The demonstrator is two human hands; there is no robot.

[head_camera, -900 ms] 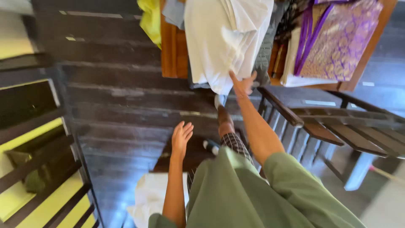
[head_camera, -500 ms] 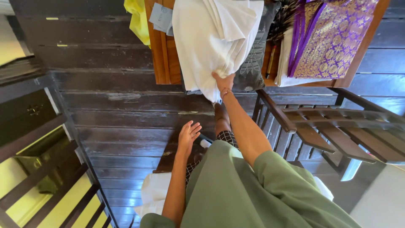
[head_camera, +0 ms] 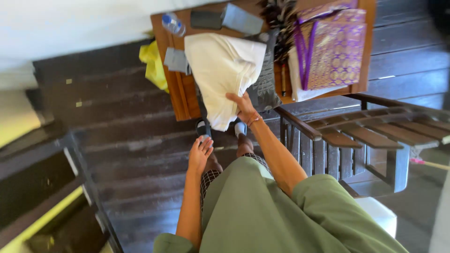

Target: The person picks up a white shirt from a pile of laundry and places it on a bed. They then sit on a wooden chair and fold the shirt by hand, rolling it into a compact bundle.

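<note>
— Where do the hands stand?

— The right hand (head_camera: 244, 107) reaches forward, its grip clamped on the lower edge of the white folded cloth (head_camera: 224, 70), fingers pinching the fabric from beneath. The left hand (head_camera: 200, 152) hangs lower and nearer the body, fingers apart and holding nothing, over the dark plank floor (head_camera: 117, 140).

— And the cloth itself?

— It lies on the wooden bench (head_camera: 180, 89), its near end drooping past the front edge where the hand has it. Partly beneath it, on its right, sits a dark grey cushion (head_camera: 267, 84); further right a purple patterned bag (head_camera: 335, 51). Behind it are a plastic bottle (head_camera: 172, 23) and a dark flat thing — perhaps a phone (head_camera: 205, 19). A yellow cloth (head_camera: 153, 65) hangs off the bench's left side.

— Which step does it look like?

— By the look of it, the cloth is being taken hold of at the bench edge — gripped, not yet lifted clear. A lift would probably call for the free hand under the bundle, since a one-handed pinch could let the folds spill open, and care not to drag the cushion along.
</note>
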